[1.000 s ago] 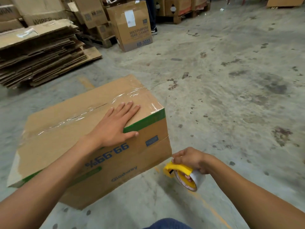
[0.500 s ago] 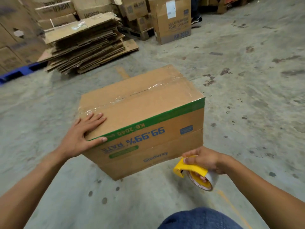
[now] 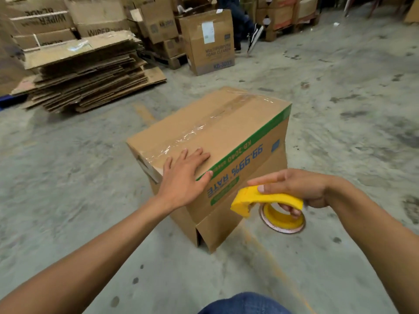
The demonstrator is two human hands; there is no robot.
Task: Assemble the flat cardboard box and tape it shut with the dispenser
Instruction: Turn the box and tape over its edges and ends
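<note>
A brown cardboard box [image 3: 229,125] with a green stripe and blue upside-down print stands on the concrete floor. Clear tape runs along its top seam and down the near-left end. My left hand [image 3: 184,175] lies flat, fingers spread, on the box's near top corner. My right hand [image 3: 292,188] grips the yellow tape dispenser [image 3: 267,202] beside the box's printed side, just off its lower corner. The tape roll hangs under the yellow guard. A bottom flap at the box's near corner stands slightly ajar.
A pile of flattened cardboard boxes [image 3: 86,71] lies at the back left. Behind it stand stacked cartons [image 3: 45,21] and an upright printed carton [image 3: 210,41]. A person's leg and shoe [image 3: 251,35] show at the back. Bare stained floor lies to the right.
The box has turned, so its printed side now faces right. My left hand stays on its near top corner. My right hand has lifted the dispenser up beside the box.
</note>
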